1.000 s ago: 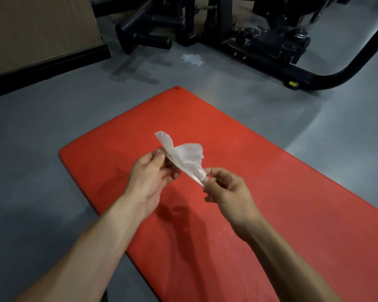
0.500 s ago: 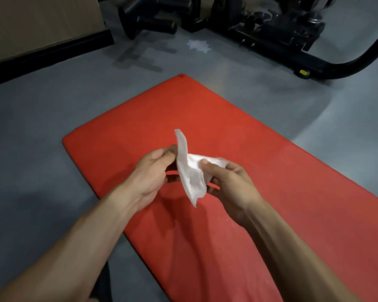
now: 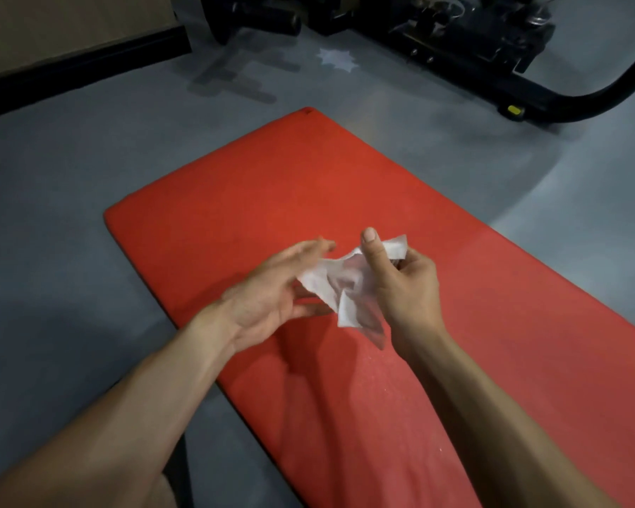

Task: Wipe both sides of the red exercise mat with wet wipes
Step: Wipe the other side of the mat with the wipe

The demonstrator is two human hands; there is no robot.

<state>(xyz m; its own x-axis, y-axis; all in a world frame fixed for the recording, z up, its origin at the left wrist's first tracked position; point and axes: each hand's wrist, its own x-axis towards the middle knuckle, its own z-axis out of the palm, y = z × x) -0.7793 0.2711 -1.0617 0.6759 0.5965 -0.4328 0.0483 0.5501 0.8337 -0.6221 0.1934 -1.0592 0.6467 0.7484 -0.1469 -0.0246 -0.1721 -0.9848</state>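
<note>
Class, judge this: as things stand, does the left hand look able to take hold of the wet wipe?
Probably yes: the left hand is open right beside the wet wipe, which the right hand holds, nothing between.

I can read no text, label, brand or number from here; the red mat [image 3: 345, 185] bears a small dark mark at its far corner (too small to make out); nothing else carries writing.

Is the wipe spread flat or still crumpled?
Crumpled. The wipe hangs in loose folds from the right hand, above the mat; the left hand is flat beside it.
</note>
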